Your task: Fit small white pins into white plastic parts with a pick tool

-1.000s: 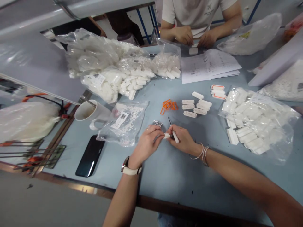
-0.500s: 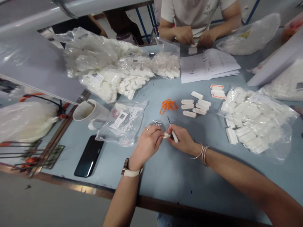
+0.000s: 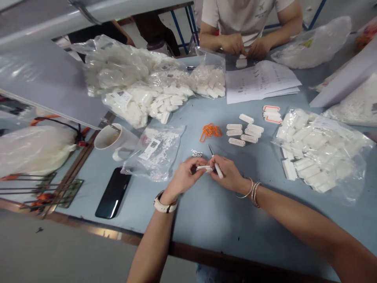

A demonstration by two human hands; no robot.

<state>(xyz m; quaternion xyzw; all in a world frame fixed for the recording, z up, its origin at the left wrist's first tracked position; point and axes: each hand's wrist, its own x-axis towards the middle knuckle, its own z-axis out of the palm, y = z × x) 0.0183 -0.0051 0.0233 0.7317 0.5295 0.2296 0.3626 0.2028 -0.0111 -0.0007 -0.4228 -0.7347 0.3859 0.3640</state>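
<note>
My left hand (image 3: 186, 175) is closed, its thumb and fingers pinching a small white plastic housing (image 3: 205, 168) above the table. My right hand (image 3: 226, 172) meets the housing's other end with its fingertips. It also grips a white-handled tool (image 3: 218, 169) whose thin dark pointed tip sticks out away from me; its exact kind is unclear. Just beyond the fingers lie tiny white pieces (image 3: 196, 153) and a heap of orange rectangular frames (image 3: 210, 131). Several similar white housings (image 3: 249, 135) lie to the right of the frames, and a short stack with orange outlines (image 3: 272, 114) sits behind them.
A bag of tiny white parts (image 3: 159, 153), a mug (image 3: 110, 137) and a black phone (image 3: 113, 193) are on the left. Bags of white parts (image 3: 321, 153) lie right, others (image 3: 141, 90) at the back. Beyond papers (image 3: 259, 82), a co-worker's hands (image 3: 247, 46) handle white pieces.
My left hand has turned and its fingers have shifted, so more of the white housing shows. My right hand keeps the tool almost in the same place. The whole view has shifted slightly.
</note>
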